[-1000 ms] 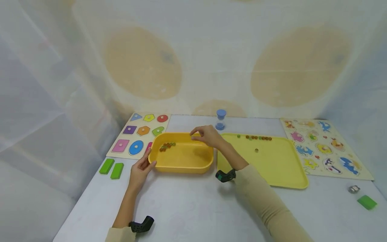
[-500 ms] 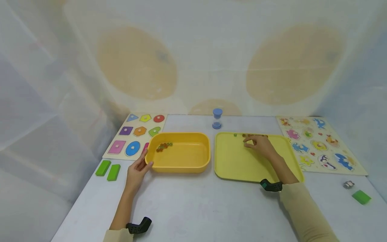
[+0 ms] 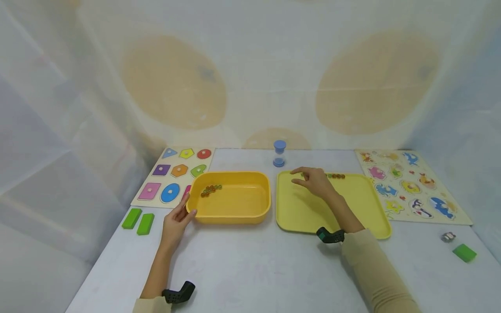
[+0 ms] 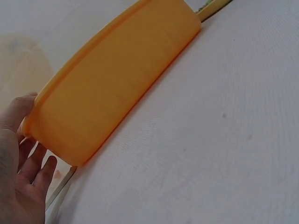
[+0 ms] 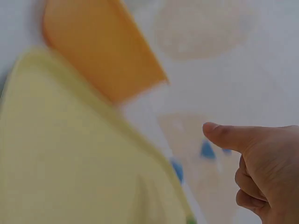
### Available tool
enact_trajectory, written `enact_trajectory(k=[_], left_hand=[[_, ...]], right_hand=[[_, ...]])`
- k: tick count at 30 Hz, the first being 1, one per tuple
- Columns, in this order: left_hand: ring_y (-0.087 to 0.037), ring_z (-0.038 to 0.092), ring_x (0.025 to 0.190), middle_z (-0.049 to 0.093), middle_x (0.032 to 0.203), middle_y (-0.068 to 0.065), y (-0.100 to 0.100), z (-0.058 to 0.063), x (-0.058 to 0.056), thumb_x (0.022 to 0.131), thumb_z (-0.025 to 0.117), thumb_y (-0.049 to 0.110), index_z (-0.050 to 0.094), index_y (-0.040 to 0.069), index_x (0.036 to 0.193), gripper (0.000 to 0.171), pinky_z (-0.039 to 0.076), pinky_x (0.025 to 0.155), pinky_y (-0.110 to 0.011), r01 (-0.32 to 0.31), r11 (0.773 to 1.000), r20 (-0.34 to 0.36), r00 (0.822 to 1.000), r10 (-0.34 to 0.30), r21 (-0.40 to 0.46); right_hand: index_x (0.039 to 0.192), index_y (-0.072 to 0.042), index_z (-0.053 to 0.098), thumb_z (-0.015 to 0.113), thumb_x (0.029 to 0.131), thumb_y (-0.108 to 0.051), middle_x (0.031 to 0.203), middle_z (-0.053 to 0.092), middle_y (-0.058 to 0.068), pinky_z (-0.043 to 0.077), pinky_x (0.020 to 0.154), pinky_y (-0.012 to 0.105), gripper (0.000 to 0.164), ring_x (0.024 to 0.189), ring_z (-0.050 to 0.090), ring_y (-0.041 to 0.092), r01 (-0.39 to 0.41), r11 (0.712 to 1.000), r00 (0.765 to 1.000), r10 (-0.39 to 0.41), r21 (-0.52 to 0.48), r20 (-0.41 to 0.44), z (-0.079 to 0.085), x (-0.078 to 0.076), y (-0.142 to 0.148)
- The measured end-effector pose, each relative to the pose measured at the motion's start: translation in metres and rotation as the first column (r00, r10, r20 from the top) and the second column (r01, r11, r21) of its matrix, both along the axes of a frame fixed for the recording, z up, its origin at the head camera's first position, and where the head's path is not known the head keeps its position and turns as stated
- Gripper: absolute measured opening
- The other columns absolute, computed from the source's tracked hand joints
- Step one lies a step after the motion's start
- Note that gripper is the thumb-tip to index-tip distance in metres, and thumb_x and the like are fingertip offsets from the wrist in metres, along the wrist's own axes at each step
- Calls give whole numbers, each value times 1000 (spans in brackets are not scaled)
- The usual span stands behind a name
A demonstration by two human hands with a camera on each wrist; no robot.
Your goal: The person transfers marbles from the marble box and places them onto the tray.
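- Near the centre of the white table (image 3: 250, 265), upright: yellow-orange basin (image 3: 238, 202).
- At the basin's 8 o'clock corner: left hand (image 3: 175, 224), grasping the rim between thumb and fingers.
- Inside the basin, toward 10 o'clock: cluster of brown and green marbles (image 3: 212, 188).
- At the basin's 3 o'clock, just beside: pale yellow tray (image 3: 352, 208).
- Above the tray, toward its 11 o'clock: right hand (image 3: 316, 181), thumb and forefinger pointing to 9 o'clock, other fingers curled; grasp on any marble impossible to tell.
- Along the tray's 12 o'clock edge: row of marbles (image 3: 338, 176), partly hidden by the right hand.
- At the basin's 2 o'clock: blue hourglass (image 3: 279, 153).
- Between the basin's 9 and 10 o'clock: shape puzzle (image 3: 168, 179).
- Between the tray's 2 and 3 o'clock: animal puzzle (image 3: 426, 198).
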State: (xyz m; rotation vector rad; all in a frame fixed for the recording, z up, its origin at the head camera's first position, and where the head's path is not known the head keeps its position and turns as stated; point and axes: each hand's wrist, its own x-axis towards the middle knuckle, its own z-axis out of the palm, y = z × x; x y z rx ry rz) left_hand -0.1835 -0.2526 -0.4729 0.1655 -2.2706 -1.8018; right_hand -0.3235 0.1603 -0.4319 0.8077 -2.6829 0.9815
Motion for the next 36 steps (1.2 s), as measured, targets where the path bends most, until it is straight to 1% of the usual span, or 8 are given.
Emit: enact_trajectory(k=[7, 12, 16, 18, 21, 24, 30, 36], left_hand=[[-11, 36, 128, 41, 138, 10, 1, 1, -1, 81, 66, 25, 43, 29, 133, 56, 38, 91, -10, -11, 1000, 8, 1000, 11, -4], [-11, 35, 128, 40, 138, 10, 1, 1, -1, 82, 65, 25, 42, 28, 134, 57, 38, 91, -10, 0, 1000, 0, 1000, 0, -6], [-10, 36, 127, 41, 138, 10, 0, 0, -1, 81, 65, 25, 43, 29, 133, 56, 38, 90, -10, -2, 1000, -1, 1000, 2, -5], [-11, 36, 128, 40, 138, 9, -1, -1, -1, 81, 65, 26, 43, 27, 133, 57, 38, 90, -10, 2, 1000, -7, 1000, -3, -5], [-12, 37, 127, 41, 138, 7, -1, -2, -2, 80, 66, 26, 43, 24, 133, 58, 39, 90, -11, 4, 1000, -24, 1000, -4, 5], [-13, 37, 127, 41, 138, 6, -2, -3, -2, 80, 66, 27, 43, 21, 134, 59, 39, 91, -12, 16, 1000, -38, 999, -16, 14], [-10, 37, 126, 42, 137, 7, -3, -5, -3, 80, 66, 26, 43, 22, 134, 59, 39, 91, -12, 38, 999, -56, 998, -37, 22], [-9, 38, 126, 43, 136, 10, -2, -1, -2, 80, 66, 25, 45, 26, 132, 57, 40, 91, -13, 27, 1000, -51, 998, -27, 13]], right_hand=[[102, -12, 67, 63, 83, -27, 50, 33, -3, 22, 42, 20, 25, 44, 26, 10, -178, 984, 984, 179, -29, 23, 26, -2, -107], [103, -16, 67, 63, 84, -27, 52, 35, -3, 23, 44, 18, 22, 47, 29, 10, -262, 965, 963, 260, 19, 64, 22, -2, -170], [105, -18, 67, 63, 83, -26, 55, 36, -1, 23, 45, 17, 24, 49, 31, 11, -282, 958, 954, 274, 55, 120, 10, 0, -204], [106, -19, 66, 63, 83, -27, 59, 46, -1, 27, 46, 15, 25, 52, 36, 9, -290, 954, 952, 278, 80, 131, 4, 1, -216], [107, -17, 66, 64, 83, -26, 81, 64, -2, 38, 56, 12, 26, 64, 48, 8, -315, 944, 943, 299, 95, 147, -2, 1, -228], [106, -16, 67, 64, 83, -23, 102, 66, -4, 46, 74, 13, 25, 83, 56, 7, -330, 937, 938, 310, 118, 157, -4, -1, -238], [105, -17, 67, 65, 83, -23, 101, 66, -7, 46, 85, 18, 23, 94, 58, 8, -344, 917, 936, 316, 204, 156, -9, -6, -247], [104, -19, 68, 64, 83, -23, 100, 67, -9, 45, 85, 17, 22, 93, 57, 7, -394, 902, 911, 357, 178, 205, -13, -4, -252]])
